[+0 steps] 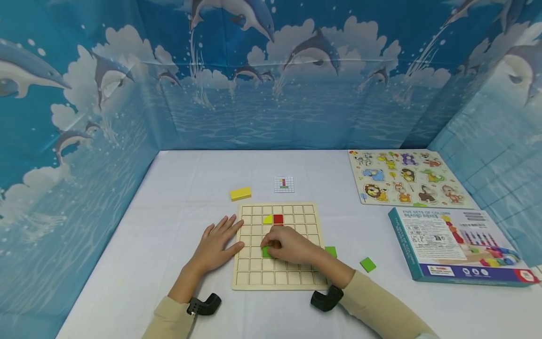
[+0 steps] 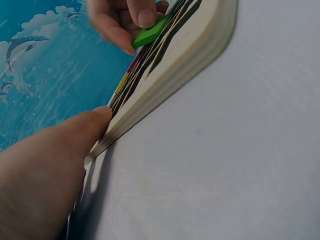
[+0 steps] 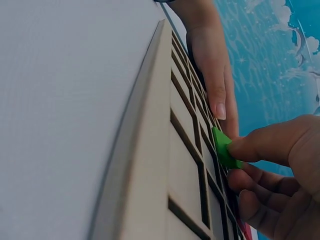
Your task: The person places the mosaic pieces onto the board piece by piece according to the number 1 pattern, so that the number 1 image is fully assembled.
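The right hand (image 1: 291,244) pinches a green tile (image 1: 266,253) at the gridded board (image 1: 279,278). The left hand (image 1: 213,248), fingers apart, touches its edge.

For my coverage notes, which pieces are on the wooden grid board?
A yellow piece, a red square and another red piece, mostly hidden. The right hand, pinching a green tile, covers whatever lies beneath.

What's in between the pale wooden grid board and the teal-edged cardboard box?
In the head view, one flat green square tile by the wooden board, another green tile nearer the box, plus part of the right forearm.
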A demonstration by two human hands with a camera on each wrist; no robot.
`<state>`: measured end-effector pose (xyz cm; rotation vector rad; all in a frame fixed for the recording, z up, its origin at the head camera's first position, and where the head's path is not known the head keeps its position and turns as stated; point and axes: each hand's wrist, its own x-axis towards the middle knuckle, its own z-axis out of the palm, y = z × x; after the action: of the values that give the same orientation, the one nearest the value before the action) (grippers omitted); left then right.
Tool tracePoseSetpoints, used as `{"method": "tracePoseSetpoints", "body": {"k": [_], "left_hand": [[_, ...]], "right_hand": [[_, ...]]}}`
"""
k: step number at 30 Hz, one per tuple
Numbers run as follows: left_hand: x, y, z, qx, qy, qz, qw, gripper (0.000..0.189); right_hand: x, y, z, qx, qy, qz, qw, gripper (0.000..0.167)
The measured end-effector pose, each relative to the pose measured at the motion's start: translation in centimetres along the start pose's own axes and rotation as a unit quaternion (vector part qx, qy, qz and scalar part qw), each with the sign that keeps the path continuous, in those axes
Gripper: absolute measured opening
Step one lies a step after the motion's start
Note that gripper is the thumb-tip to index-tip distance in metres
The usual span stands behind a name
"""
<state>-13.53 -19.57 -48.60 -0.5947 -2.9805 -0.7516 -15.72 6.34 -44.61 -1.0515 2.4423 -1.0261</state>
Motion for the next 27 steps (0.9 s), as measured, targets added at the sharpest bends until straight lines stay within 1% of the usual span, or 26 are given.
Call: {"method": "tracePoseSetpoints", "body": {"k": [9,14,21,27], "left_hand": [[0.0,0.0,0.0,0.001,-0.001,0.002,1.0,0.065],[-0.1,0.0,0.1,0.0,-0.001,-0.001,1.0,0.066],[0.0,0.0,0.1,0.0,0.0,0.001,1.0,0.065],[0.0,0.1,0.0,-0.002,0.002,0.003,1.0,0.065]], "right_hand": [[0.1,0.1,0.1,-0.029,-0.004,0.0,0.9996,0.015],[-0.1,0.2,0.1,-0.037,0.002,-0.001,0.9993,0.014],[-0.9,0.3,-0.4,-0.015,0.017,0.003,0.9997,0.015],[-1.9,0.7,-1.2,0.011,0.022,0.006,0.9997,0.013]]}}
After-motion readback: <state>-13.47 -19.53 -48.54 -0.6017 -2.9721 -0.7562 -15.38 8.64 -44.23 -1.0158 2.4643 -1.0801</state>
